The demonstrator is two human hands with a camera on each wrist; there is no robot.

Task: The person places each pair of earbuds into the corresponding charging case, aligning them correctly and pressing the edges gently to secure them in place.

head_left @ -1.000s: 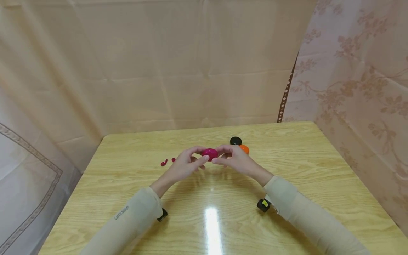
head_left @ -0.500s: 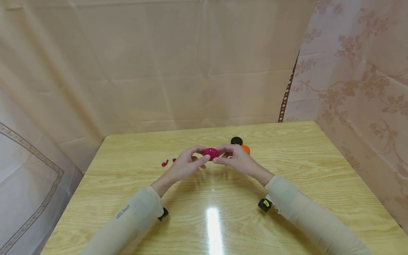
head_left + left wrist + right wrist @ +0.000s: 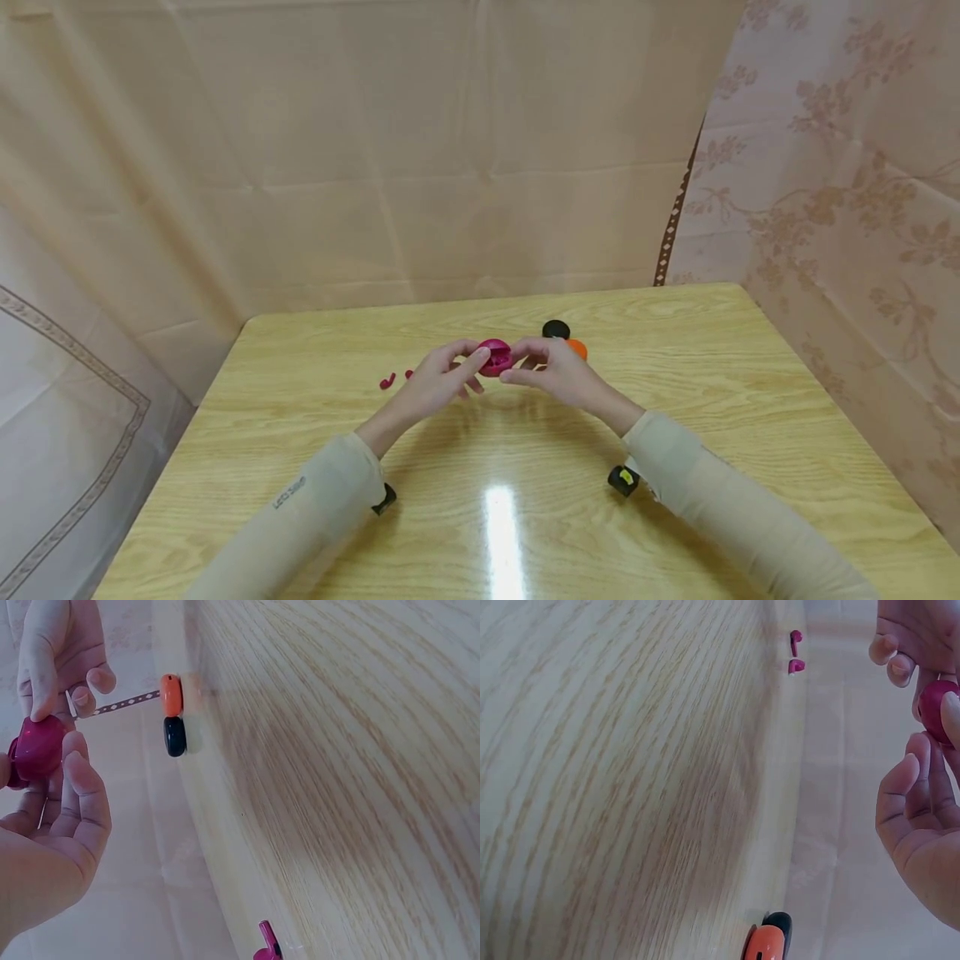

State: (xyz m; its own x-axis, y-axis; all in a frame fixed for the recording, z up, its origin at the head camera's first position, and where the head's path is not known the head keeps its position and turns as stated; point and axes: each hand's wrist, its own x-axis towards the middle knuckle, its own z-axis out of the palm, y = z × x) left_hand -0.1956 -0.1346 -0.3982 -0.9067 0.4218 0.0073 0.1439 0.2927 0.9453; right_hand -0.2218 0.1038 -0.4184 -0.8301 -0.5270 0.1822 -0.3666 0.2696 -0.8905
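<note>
A glossy magenta earbud case (image 3: 496, 367) is held above the table between both hands, its lid partly raised so the darker inside shows in the head view. My left hand (image 3: 437, 383) grips the case's left side, with the thumb at the lid. At the right side, my right hand (image 3: 558, 375) pinches the case between thumb and fingers. In the left wrist view the case (image 3: 41, 748) shows a gap along its lid. Two magenta earbuds lie on the table left of the hands, one earbud (image 3: 387, 382) fully visible and another earbud (image 3: 408, 374) partly hidden by the left hand.
Behind the right hand an orange case (image 3: 577, 348) and a round black case (image 3: 556, 329) rest side by side on the wooden table (image 3: 360, 333). A beige cloth (image 3: 450, 167) hangs behind the table; a floral cloth (image 3: 862, 183) hangs at the right.
The magenta case was closed in both earlier frames; now its lid is partly up. The left thumb has shifted up a little. The right hand has hardly moved.
</note>
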